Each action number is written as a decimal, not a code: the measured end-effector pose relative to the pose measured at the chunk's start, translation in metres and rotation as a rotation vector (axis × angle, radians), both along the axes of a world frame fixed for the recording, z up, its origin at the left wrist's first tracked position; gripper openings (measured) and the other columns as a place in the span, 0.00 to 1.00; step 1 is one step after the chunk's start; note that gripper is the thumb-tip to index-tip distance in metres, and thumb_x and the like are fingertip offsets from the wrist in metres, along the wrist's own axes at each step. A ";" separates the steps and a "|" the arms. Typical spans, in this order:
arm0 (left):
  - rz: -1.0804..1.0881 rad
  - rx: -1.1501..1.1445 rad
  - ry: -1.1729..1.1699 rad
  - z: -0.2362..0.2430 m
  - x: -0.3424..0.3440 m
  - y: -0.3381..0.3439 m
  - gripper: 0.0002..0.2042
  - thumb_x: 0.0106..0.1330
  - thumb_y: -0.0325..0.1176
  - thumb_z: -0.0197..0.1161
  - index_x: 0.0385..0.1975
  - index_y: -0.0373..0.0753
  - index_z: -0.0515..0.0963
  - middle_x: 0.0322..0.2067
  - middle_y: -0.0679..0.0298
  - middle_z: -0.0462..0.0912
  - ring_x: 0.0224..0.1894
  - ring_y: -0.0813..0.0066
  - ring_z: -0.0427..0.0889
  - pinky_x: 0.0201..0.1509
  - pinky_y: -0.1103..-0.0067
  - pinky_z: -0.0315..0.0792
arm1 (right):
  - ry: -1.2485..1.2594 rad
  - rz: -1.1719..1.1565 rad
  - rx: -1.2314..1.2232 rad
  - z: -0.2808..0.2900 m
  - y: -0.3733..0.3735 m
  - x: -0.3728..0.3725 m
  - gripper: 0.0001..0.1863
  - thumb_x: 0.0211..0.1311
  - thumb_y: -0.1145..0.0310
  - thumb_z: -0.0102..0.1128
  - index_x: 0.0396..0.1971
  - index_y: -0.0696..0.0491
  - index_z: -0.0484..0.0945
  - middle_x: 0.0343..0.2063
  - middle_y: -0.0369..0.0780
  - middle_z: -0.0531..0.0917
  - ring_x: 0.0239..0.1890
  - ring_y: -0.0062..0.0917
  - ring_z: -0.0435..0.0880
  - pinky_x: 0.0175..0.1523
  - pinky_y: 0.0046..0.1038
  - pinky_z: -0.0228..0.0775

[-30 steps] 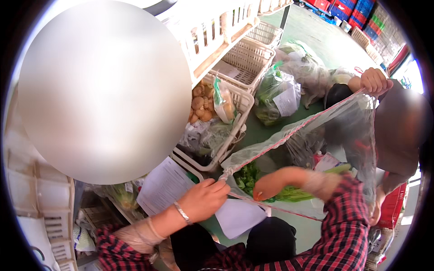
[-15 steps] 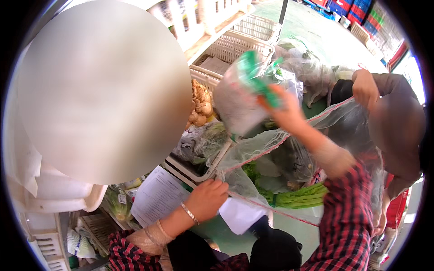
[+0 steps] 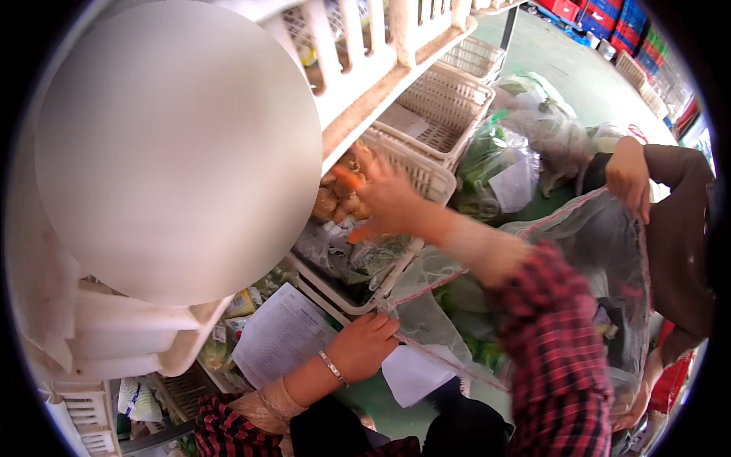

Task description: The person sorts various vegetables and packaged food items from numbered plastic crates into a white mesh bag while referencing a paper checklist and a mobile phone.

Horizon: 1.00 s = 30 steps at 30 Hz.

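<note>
My left hand (image 3: 367, 349) is closed on the red-edged rim of a large white mesh bag (image 3: 426, 308), near the crate's corner. Leafy green vegetables (image 3: 476, 346) show inside the bag, partly behind my right forearm. My right hand (image 3: 388, 199) reaches over a beige plastic crate (image 3: 436, 181) with its fingers spread and nothing in them. Below its fingers lie brown, rounded produce (image 3: 326, 204) and clear bags of greens (image 3: 335, 247). Across from me, another person's hand (image 3: 628, 169) is at the bag's far rim, and a second hand (image 3: 638, 407) is lower down.
A white slatted crate (image 3: 396, 46) overhangs the left side. Printed paper (image 3: 282, 335) lies beside my left wrist, with a white sheet (image 3: 417, 373) to its right. Bagged greens (image 3: 499, 171) stand beyond the crate. A large blurred patch hides the upper left.
My right hand has let go of the green-topped plastic bag and moved left over the crate. My left hand stays at the mesh rim. The view has shifted slightly.
</note>
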<state>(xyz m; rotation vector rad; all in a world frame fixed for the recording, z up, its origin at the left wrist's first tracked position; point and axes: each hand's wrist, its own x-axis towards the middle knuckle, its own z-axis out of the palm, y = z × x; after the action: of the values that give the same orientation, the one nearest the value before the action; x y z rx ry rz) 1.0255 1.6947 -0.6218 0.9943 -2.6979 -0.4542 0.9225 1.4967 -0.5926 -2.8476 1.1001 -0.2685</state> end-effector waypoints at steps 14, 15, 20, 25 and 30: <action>0.099 0.028 0.057 -0.020 0.006 0.008 0.03 0.42 0.28 0.54 0.17 0.37 0.72 0.27 0.62 0.67 0.34 0.66 0.68 0.37 0.76 0.66 | -0.482 -0.271 0.704 0.134 0.074 -0.240 0.17 0.45 0.76 0.54 0.39 0.58 0.68 0.36 0.37 0.72 0.41 0.19 0.71 0.47 0.24 0.65; 0.096 0.028 0.061 -0.020 0.006 0.008 0.03 0.42 0.28 0.54 0.17 0.37 0.72 0.27 0.62 0.67 0.34 0.66 0.68 0.37 0.76 0.66 | -0.245 -0.145 0.664 0.136 0.075 -0.241 0.19 0.46 0.75 0.55 0.42 0.58 0.68 0.39 0.40 0.72 0.45 0.23 0.70 0.50 0.25 0.63; 0.096 0.044 0.073 -0.013 0.003 0.013 0.02 0.41 0.27 0.55 0.16 0.37 0.72 0.27 0.62 0.67 0.34 0.66 0.68 0.38 0.75 0.66 | -0.214 0.242 0.462 0.041 0.056 -0.104 0.46 0.41 0.55 0.68 0.58 0.58 0.54 0.56 0.51 0.60 0.58 0.40 0.60 0.60 0.33 0.54; 0.079 0.109 0.010 -0.003 0.005 0.021 0.03 0.40 0.27 0.55 0.16 0.37 0.72 0.27 0.61 0.68 0.36 0.64 0.69 0.41 0.74 0.66 | 0.279 0.155 0.340 -0.069 0.022 -0.010 0.35 0.37 0.55 0.66 0.48 0.52 0.67 0.47 0.50 0.71 0.46 0.42 0.73 0.45 0.36 0.68; 0.074 0.104 0.033 -0.021 0.004 0.027 0.03 0.40 0.26 0.55 0.16 0.37 0.72 0.27 0.62 0.67 0.36 0.64 0.69 0.40 0.74 0.66 | -0.852 -0.256 0.584 0.010 0.026 -0.089 0.18 0.42 0.64 0.62 0.35 0.54 0.75 0.25 0.40 0.80 0.28 0.27 0.79 0.36 0.27 0.70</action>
<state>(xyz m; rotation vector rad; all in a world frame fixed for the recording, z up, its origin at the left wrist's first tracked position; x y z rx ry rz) 1.0298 1.7219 -0.6427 1.0999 -2.6213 -0.5958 0.8337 1.5224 -0.5827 -1.7746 1.0769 -0.8934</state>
